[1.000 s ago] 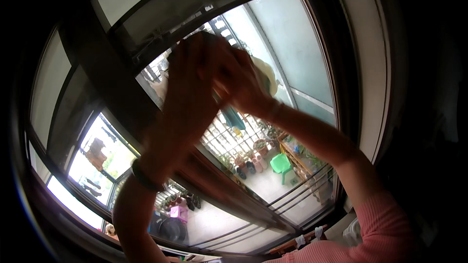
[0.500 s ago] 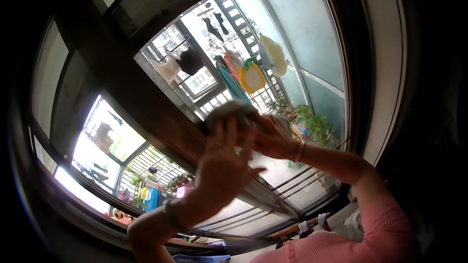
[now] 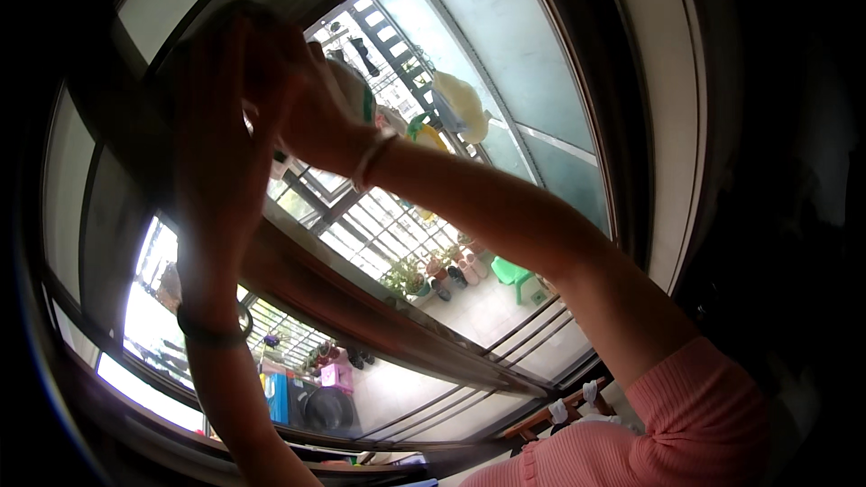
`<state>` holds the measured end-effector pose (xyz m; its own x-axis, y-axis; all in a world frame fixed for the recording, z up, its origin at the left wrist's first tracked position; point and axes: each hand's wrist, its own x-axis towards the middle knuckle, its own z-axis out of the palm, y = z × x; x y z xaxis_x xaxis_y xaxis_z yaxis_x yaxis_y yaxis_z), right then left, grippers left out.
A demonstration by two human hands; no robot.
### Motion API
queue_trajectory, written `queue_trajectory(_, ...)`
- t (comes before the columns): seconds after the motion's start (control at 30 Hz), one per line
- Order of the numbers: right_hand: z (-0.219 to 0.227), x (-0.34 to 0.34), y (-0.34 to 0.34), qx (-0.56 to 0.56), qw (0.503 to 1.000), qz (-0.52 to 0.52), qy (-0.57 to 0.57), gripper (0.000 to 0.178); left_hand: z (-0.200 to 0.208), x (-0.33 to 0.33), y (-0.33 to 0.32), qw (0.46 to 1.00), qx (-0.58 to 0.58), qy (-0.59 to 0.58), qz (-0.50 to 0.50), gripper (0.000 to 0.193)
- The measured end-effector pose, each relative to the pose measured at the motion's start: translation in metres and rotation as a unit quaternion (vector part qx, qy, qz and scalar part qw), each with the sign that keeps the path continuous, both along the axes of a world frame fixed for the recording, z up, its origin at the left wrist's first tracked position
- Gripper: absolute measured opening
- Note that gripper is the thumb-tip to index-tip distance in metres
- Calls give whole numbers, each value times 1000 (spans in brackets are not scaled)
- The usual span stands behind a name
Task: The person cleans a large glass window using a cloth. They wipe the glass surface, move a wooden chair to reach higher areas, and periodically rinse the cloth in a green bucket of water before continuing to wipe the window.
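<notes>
Both my arms reach up to the dark frame beside the window glass. My right hand (image 3: 316, 117) is bent around a bunched, pale cloth with a green edge (image 3: 350, 86), which shows beyond its knuckles against the glass. Close beside it on the left, my left hand (image 3: 216, 140) is raised with its fingers stretched upward, in deep shadow. Its fingertips lie over the dark bundle at the upper frame; where they touch it is hard to make out. The dark window frame (image 3: 361, 298) runs down to the right below my hands.
Through the glass I see a balcony with hanging laundry, a yellow bag (image 3: 460, 108), potted plants (image 3: 406, 278), shoes (image 3: 465, 271) and a green stool (image 3: 511, 275). A pink box (image 3: 337, 377) and a black basin (image 3: 327, 409) stand lower left. Horizontal bars cross the lower window.
Both hands and the cloth have moved up and to the left, from the middle of the window to the upper frame. My right arm now stretches farther across the glass.
</notes>
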<state>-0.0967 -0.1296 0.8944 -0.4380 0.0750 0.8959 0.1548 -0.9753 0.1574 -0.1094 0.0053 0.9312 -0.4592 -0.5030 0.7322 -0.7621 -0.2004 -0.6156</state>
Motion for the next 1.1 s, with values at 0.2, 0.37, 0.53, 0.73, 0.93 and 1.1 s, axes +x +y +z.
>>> queue_trajectory(0.2, -193, -40, 14, 99, 935, 128, 315, 38, -153, 14, 50, 961, 225, 111, 114, 94)
queue_trajectory(0.37, -309, -75, -50, -73, 933, -112, 335, 50, -205, -15, 38, 872, 460, 112, 123, 95)
queue_trajectory(0.53, -205, -108, -82, 163, 907, 27, 387, 27, -152, -28, -18, 920, 358, 56, 148, 96)
queue_trajectory(0.73, -79, -132, -133, 4, 975, -223, 17, 31, -34, -39, -134, 981, 95, -161, -45, 56)
queue_trajectory(0.93, -209, -131, -129, 76, 990, -107, 51, 43, -152, -45, -159, 966, 240, -8, -92, 74)
queue_trajectory(1.1, -435, -148, -59, 327, 910, 6, 256, 50, -366, -46, -99, 886, 429, 157, -75, 99)
